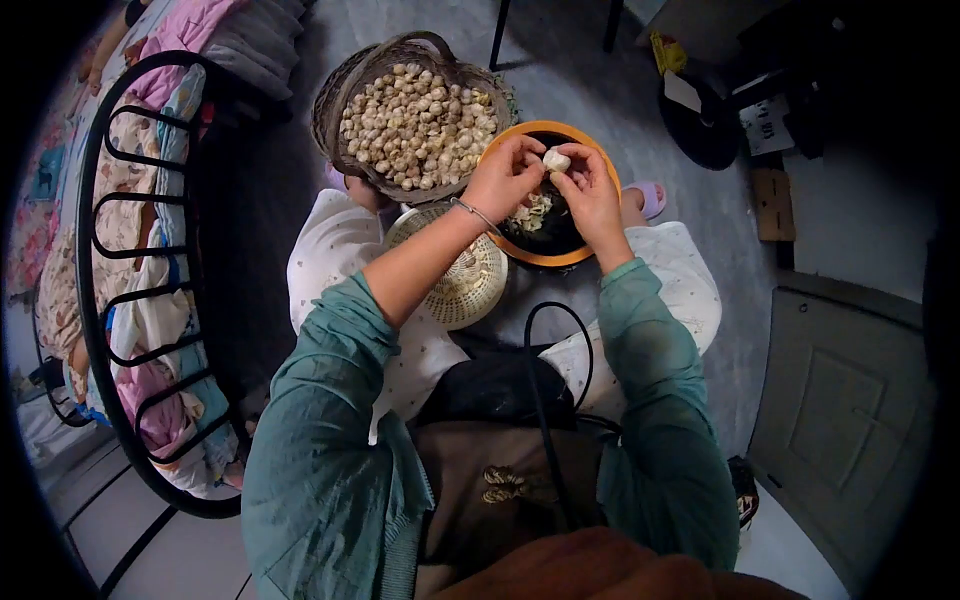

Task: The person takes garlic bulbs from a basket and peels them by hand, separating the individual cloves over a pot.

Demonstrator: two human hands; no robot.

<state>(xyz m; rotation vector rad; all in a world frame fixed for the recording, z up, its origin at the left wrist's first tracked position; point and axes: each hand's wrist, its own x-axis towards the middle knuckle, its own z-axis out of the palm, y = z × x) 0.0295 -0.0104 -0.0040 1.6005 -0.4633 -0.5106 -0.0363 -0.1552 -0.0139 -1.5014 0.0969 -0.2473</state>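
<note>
A whitish garlic bulb (557,160) is held between both hands above a black basin with an orange rim (612,172). My left hand (508,176) pinches toward the bulb's left side, its fingers closed. The fingers of my right hand (588,188) grip the bulb from the right and below. Pale peelings (530,213) lie in the basin under the hands. To the upper left stands a wicker basket (328,108) full of bulbs (420,125). A cream plastic colander (490,290) sits below, partly covered by my left forearm, with some pale pieces inside.
A black metal bed frame (95,230) with bedding stands at the left. Dark furniture legs (500,35) rise behind the basin. At the right are a grey door panel (840,370) and a brown box (773,204). A black cable (533,370) loops over my lap.
</note>
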